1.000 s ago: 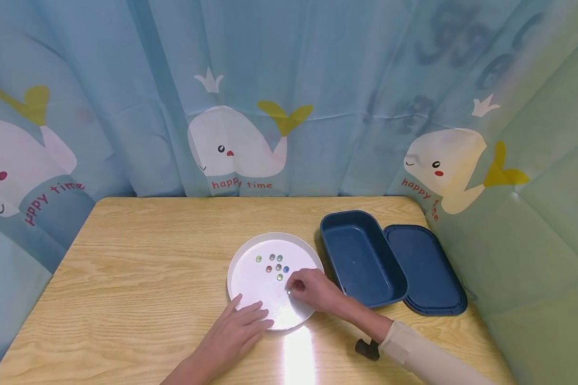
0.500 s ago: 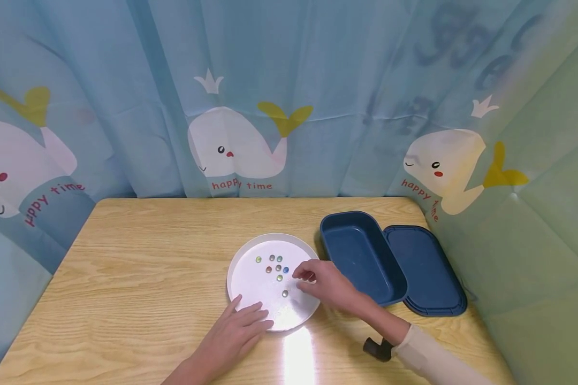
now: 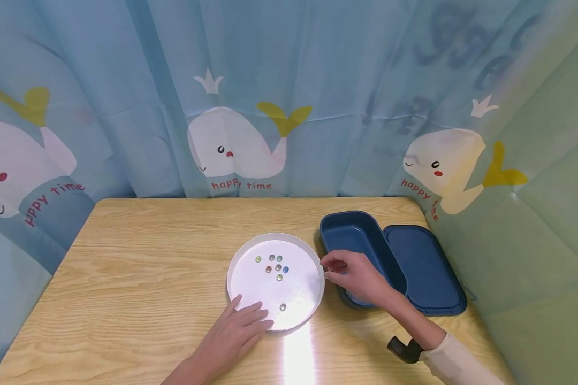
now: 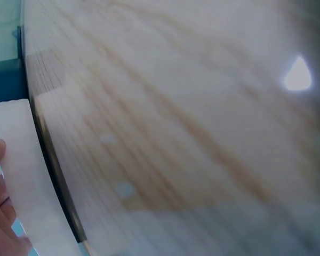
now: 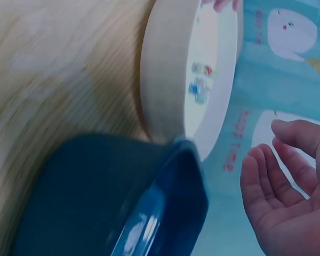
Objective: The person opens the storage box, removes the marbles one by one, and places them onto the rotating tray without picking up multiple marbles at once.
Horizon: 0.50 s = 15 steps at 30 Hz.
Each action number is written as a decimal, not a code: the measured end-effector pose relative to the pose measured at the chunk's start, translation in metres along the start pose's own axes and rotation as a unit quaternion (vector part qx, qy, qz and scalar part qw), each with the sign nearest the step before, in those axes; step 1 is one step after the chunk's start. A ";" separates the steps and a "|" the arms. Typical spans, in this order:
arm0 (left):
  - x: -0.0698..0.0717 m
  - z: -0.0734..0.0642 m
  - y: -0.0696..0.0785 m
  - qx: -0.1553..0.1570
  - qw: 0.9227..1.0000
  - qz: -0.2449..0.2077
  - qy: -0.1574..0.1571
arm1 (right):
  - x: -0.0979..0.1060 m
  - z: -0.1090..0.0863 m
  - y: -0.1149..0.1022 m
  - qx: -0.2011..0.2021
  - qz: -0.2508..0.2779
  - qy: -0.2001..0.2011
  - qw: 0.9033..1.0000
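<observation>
A round white tray (image 3: 301, 286) lies on the table, holding several small glass marbles. Most are grouped near its middle, among them a blue marble (image 3: 286, 270) and a reddish marble (image 3: 268, 269). One grey marble (image 3: 282, 307) sits alone toward the near rim. My left hand (image 3: 236, 331) rests over the tray's near-left rim with fingers spread; its fingers (image 4: 0, 200) show beyond the tray wall in the left wrist view. Between the tray and the dark blue box (image 3: 356, 235) hovers my right hand (image 3: 358, 275), thumb apart from loosely bent fingers, holding nothing in the right wrist view.
The deep, lidless box stands right of the tray, partly covered by my right forearm. Its flat blue lid (image 3: 426, 267) lies against its right side. A curtain (image 3: 337, 176) with whale prints hangs behind the wooden table (image 3: 149, 267).
My right hand has let go of the grey marble and withdrawn to the right, over the box's edge. The marble has rolled toward the tray's near rim. My left hand stays put.
</observation>
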<state>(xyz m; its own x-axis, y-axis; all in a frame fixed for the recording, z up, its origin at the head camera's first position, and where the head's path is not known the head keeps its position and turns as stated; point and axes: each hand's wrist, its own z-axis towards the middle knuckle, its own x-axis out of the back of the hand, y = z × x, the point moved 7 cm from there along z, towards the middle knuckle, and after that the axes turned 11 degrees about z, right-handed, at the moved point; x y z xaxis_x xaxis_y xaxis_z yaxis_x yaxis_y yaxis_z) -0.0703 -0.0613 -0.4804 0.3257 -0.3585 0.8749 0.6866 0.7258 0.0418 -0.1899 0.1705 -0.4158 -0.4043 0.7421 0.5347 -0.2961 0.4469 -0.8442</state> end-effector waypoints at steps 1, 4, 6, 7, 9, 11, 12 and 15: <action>0.000 0.000 0.000 0.000 1.000 0.000 0.000 | 0.003 -0.001 0.002 -0.002 0.000 -0.001 1.000; 0.001 0.001 0.000 -0.001 1.000 0.000 0.002 | 0.011 -0.005 0.010 -0.012 -0.007 -0.003 1.000; 0.001 0.001 0.000 -0.002 1.000 0.000 0.001 | 0.015 -0.008 0.017 -0.017 -0.010 -0.003 1.000; 0.001 0.001 0.000 -0.002 1.000 0.000 0.001 | 0.017 -0.009 0.021 -0.020 -0.010 -0.004 1.000; 0.001 0.001 0.000 -0.001 1.000 0.000 -0.002 | 0.020 -0.011 0.028 -0.028 -0.006 -0.006 1.000; 0.000 0.001 0.000 0.001 1.000 0.000 -0.006 | 0.021 -0.013 0.035 -0.038 0.004 -0.016 0.999; 0.000 0.000 0.000 0.002 1.000 0.000 -0.008 | 0.021 -0.014 0.037 -0.040 0.009 -0.024 0.999; -0.001 0.000 0.000 0.004 1.000 -0.001 -0.013 | 0.019 -0.016 0.045 -0.052 0.009 -0.045 0.998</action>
<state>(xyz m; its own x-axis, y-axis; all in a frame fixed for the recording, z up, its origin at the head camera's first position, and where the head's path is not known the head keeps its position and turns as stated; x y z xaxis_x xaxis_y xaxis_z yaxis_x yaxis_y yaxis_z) -0.0710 -0.0611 -0.4808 0.3077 -0.3446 0.8869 0.6823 0.7296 0.0468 -0.1974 0.2128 -0.4439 -0.4868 0.7048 0.5160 -0.1980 0.4864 -0.8510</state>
